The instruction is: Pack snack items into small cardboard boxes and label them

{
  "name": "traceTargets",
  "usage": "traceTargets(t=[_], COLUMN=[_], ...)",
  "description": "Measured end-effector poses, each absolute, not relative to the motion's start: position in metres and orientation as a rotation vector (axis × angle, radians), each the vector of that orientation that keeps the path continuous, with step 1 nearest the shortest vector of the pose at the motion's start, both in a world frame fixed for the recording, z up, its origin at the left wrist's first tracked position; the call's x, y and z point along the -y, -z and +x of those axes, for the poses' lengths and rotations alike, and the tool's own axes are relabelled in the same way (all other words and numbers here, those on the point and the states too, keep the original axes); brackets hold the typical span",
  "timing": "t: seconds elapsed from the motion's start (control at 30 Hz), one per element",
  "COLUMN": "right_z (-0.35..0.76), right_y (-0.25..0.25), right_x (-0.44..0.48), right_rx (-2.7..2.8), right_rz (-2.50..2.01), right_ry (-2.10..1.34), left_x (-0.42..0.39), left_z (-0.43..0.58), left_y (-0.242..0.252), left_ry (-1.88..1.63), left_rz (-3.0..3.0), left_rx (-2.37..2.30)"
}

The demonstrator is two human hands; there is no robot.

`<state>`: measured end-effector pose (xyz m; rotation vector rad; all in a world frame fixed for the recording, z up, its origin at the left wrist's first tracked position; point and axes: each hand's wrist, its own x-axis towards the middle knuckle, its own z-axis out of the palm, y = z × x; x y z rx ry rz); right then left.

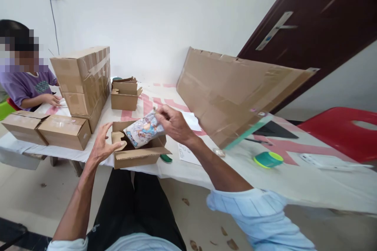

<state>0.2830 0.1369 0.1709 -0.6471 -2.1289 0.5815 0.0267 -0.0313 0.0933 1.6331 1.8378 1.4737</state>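
Observation:
My right hand (174, 122) pinches a small printed packet (144, 130) by its upper right edge and holds it tilted over an open brown cardboard box (138, 155) at the table's front edge. The packet's lower end dips into the box. My left hand (103, 144) is at the box's left side, thumb against the left flap, fingers spread and holding nothing.
A large taped carton (84, 78) stands at the left, with two flat boxes (47, 127) before it and small open boxes (124, 95) behind. A big cardboard sheet (232, 92) leans at the right. A green tape roll (268, 159) and papers (188, 153) lie on the table. A seated person (26, 82) works at far left; a red chair (341, 129) stands right.

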Motion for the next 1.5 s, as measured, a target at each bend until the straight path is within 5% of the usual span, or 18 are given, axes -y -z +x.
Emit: traceTargets(t=[0.6, 1.23, 1.5], right_z=[0.238, 0.214, 0.21], right_y=[-0.172, -0.101, -0.112], right_x=[-0.163, -0.246, -0.247], right_rx=[1.568, 1.693, 1.612], right_rz=[-0.461, -0.901, -0.716], right_ry=[-1.306, -1.688, -1.648], left_x=[-0.038, -0.098, -0.097], left_z=[0.023, -0.029, -0.028], left_y=[-0.162, -0.099, -0.126], left_ry=[-2.003, -1.575, -1.748], left_rz=[1.277, 1.002, 1.089], left_rx=[-1.141, -1.449, -1.412])
